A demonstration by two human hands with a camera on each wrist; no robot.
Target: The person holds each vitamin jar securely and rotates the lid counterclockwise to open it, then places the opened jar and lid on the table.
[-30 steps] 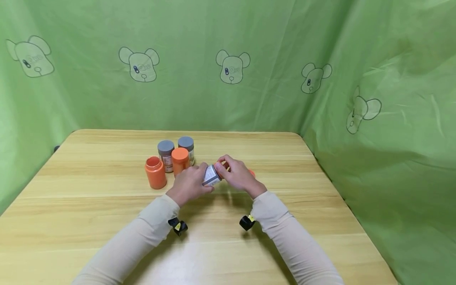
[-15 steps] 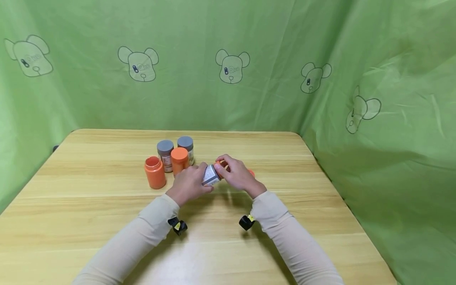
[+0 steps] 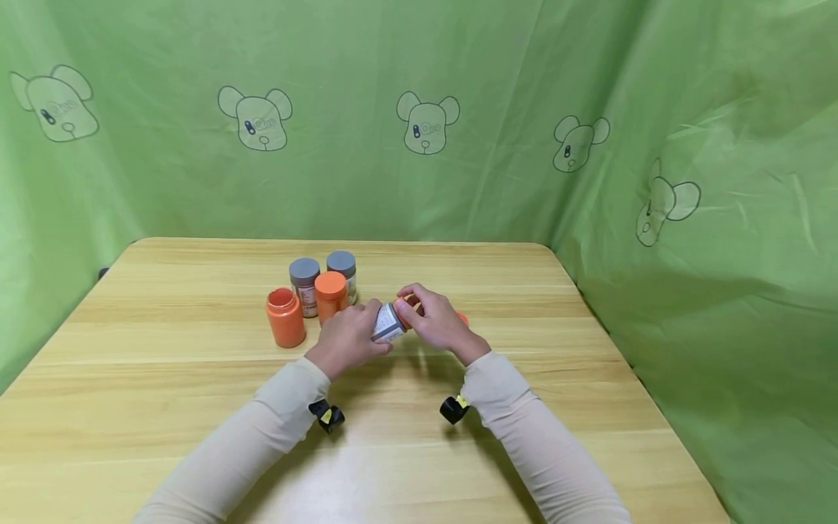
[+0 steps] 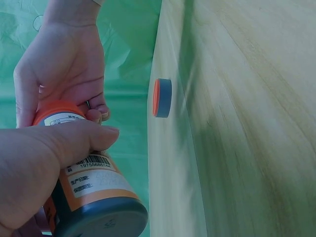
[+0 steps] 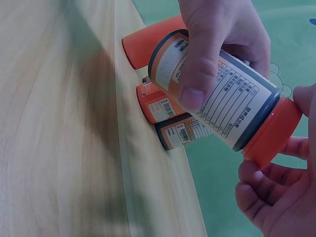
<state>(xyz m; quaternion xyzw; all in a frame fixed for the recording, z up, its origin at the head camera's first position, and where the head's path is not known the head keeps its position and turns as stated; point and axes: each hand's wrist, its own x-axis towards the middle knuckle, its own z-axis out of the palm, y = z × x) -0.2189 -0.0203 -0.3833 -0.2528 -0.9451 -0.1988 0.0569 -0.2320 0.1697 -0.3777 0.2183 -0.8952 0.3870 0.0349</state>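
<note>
My left hand (image 3: 350, 336) grips a dark grey jar (image 3: 388, 323) round its body and holds it tilted above the table. A white and orange label with printed text wraps the jar (image 5: 237, 101). At the jar's upper end sits an orange lid (image 5: 273, 132), and the fingertips and thumb of my right hand (image 3: 432, 316) pinch it. Whether the lid is loose or tight I cannot tell. On the table beyond the right hand lies a loose lid (image 4: 163, 98), grey outside and orange at its face; in the head view the right hand partly hides it.
Left of the hands stands an orange jar (image 3: 286, 320) with no lid. Close behind it are an orange jar with an orange lid (image 3: 330, 286) and two jars with grey lids (image 3: 305, 271). Green curtains (image 3: 340, 189) surround the wooden table (image 3: 196, 306).
Both hands stay in place on the jar. The right fingers shift slightly at the orange lid, and a little more orange shows between them now.
</note>
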